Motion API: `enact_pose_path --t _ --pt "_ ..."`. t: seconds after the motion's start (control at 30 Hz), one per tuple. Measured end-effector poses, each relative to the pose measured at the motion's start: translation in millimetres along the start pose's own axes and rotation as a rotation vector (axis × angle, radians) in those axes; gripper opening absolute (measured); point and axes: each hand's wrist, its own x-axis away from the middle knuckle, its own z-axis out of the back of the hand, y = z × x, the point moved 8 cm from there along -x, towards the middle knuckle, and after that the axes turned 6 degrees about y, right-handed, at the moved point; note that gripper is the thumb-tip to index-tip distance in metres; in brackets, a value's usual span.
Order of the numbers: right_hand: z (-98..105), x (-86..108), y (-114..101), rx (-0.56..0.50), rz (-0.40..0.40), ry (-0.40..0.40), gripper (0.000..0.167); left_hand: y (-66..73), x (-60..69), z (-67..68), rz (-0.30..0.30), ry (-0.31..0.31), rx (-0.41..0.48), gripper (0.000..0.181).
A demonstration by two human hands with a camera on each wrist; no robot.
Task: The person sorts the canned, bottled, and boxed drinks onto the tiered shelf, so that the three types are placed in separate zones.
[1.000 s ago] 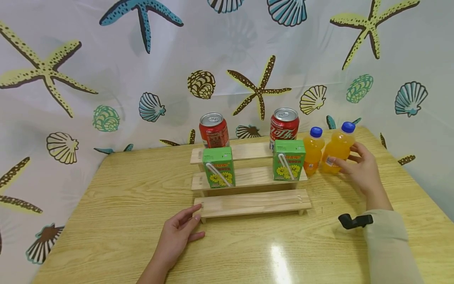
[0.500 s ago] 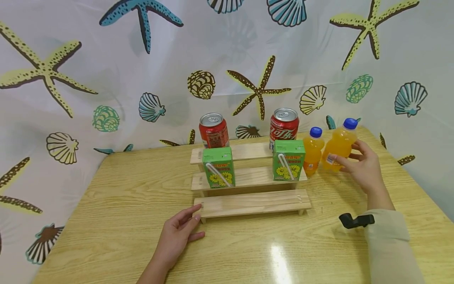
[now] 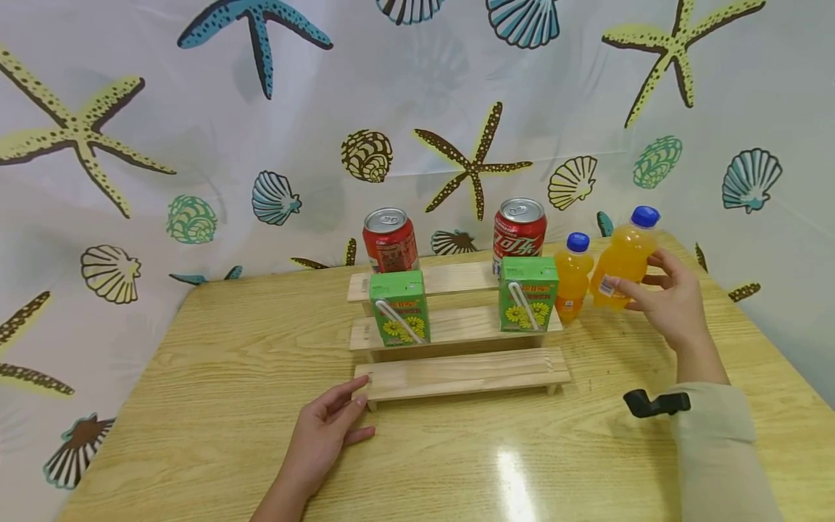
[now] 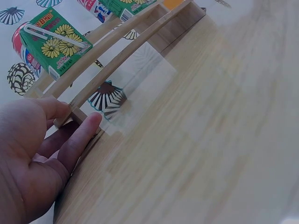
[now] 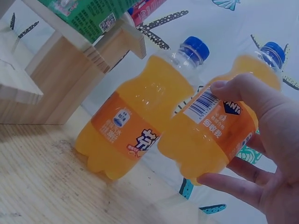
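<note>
My right hand (image 3: 675, 301) grips an orange soda bottle (image 3: 622, 261) with a blue cap, tilted and raised off the table. In the right wrist view its barcode label shows beside my thumb. A second orange soda bottle (image 5: 135, 116) stands on the table just left of it, beside a stepped wooden rack (image 3: 463, 373). My left hand (image 3: 322, 435) holds the left end of the rack's lowest step, thumb and finger at its corner; the left wrist view shows fingertips (image 4: 93, 120) by that end.
Two green drink cartons (image 3: 400, 308) with straws stand apart on the middle step. Two red cola cans (image 3: 390, 243) stand on the top step behind them. A patterned cloth (image 3: 293, 116) hangs behind the wooden table (image 3: 248, 362).
My right hand has lifted its orange soda bottle slightly off the table. The left hand stays at the rack's end, and the other bottle stands where it was.
</note>
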Motion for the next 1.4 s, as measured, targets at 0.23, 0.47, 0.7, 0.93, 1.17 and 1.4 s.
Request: enact_pose_path --t 0.23,0.47,0.7,0.93,1.17,1.4 --pt "3 0.8 -12 0.003 0.016 0.017 0.072 0.6 0.7 0.2 0.002 0.000 0.001 0.039" --pt "9 2.3 -21 0.006 0.031 0.051 0.069 0.3 0.1 0.5 0.001 0.002 -0.004 0.039" --pt "15 5.1 -32 0.005 0.049 0.075 0.069 0.1 -0.5 0.4 0.004 0.004 0.000 0.038" --pt "20 7.8 -46 0.009 0.046 0.083 0.067 -0.5 -0.9 0.5 0.003 0.005 0.005 0.038" --pt "25 10.7 -56 -0.009 0.035 0.084 0.067 -1.3 -1.1 0.8 0.004 0.008 0.005 0.038" --pt "28 14.5 -67 -0.041 0.060 0.084 0.063 -0.9 -0.8 0.7 0.004 0.008 0.005 0.038"
